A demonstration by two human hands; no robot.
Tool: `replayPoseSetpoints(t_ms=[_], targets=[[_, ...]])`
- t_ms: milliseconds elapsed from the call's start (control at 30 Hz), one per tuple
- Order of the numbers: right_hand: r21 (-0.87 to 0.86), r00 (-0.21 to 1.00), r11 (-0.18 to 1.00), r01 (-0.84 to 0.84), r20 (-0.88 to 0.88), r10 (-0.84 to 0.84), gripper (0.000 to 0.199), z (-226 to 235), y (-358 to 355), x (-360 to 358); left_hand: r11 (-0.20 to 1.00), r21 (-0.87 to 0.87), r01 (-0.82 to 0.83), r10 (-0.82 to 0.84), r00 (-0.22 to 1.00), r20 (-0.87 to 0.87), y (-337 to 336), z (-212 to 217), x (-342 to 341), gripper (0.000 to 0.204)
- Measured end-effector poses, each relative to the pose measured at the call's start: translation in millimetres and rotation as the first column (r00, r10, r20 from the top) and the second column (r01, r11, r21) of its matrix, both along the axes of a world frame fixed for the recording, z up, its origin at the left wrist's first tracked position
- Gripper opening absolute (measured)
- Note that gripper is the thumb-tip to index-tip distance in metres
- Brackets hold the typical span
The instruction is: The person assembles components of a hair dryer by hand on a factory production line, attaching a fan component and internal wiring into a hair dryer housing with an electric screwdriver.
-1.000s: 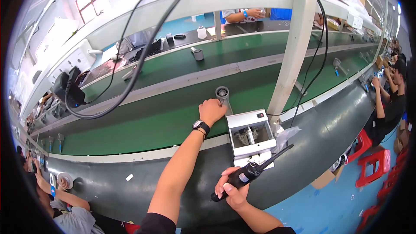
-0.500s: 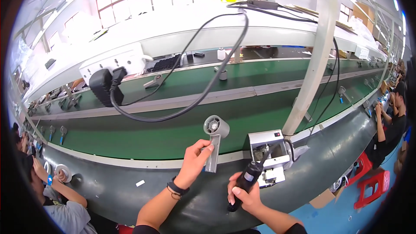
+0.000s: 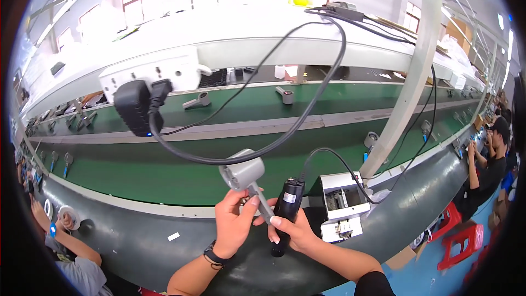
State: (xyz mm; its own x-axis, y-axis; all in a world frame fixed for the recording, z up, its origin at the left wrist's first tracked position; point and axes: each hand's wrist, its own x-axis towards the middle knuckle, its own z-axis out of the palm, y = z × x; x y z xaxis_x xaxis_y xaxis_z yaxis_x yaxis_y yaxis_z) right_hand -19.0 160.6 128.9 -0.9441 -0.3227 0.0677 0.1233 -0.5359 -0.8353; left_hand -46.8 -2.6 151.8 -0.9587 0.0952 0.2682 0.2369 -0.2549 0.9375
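My left hand (image 3: 233, 223) grips a grey handheld fan housing (image 3: 246, 171) near the top of its handle; the round head is tilted toward the upper left. In my right hand (image 3: 296, 231) is a black corded electric screwdriver (image 3: 289, 199), held upright with the cord end up. My right thumb and fingertips also touch the lower end of the fan's handle. Right of that hand stands a small metal-cased screw feeder (image 3: 343, 204) on the dark worktop. The screwdriver's lower tip is hard to make out.
Beyond the worktop (image 3: 137, 227) runs a green conveyor belt (image 3: 148, 172) with more grey fan parts (image 3: 198, 101). A black cable (image 3: 241, 160) loops down from a power strip (image 3: 181, 71). A metal post (image 3: 402, 104) rises at right. Co-workers (image 3: 490, 153) sit at both sides.
My left hand has brought the fan housing nearer and turned it. My right hand has moved left with the screwdriver, swung it upright, and now touches the fan's handle.
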Motion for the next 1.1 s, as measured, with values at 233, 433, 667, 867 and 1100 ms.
replayPoseSetpoints(t_ms=[233,433,667,867,1100], targets=[[0.012,0.996,0.998,0.065,-0.054,-0.064,0.052,5,19,-5,0.971,0.133,0.198,-0.209,0.976,0.068,-6,6,-7,0.027],[0.014,0.988,0.991,0.132,-0.087,-0.130,0.049,2,24,-6,0.954,0.115,0.278,-0.291,0.950,0.117,-10,-4,-10,0.024],[0.118,0.974,0.974,0.191,-0.145,-0.174,0.050,-1,20,-6,0.938,0.166,0.304,-0.327,0.936,0.131,-13,3,-5,0.020],[0.206,0.979,0.968,0.141,-0.177,-0.105,0.053,-1,15,-4,0.969,0.161,0.187,-0.210,0.967,0.141,-15,3,-6,0.017],[0.195,0.983,0.975,0.105,-0.168,-0.072,0.054,-1,11,0,0.963,0.223,0.148,-0.178,0.977,0.118,-17,-3,-6,0.015]])
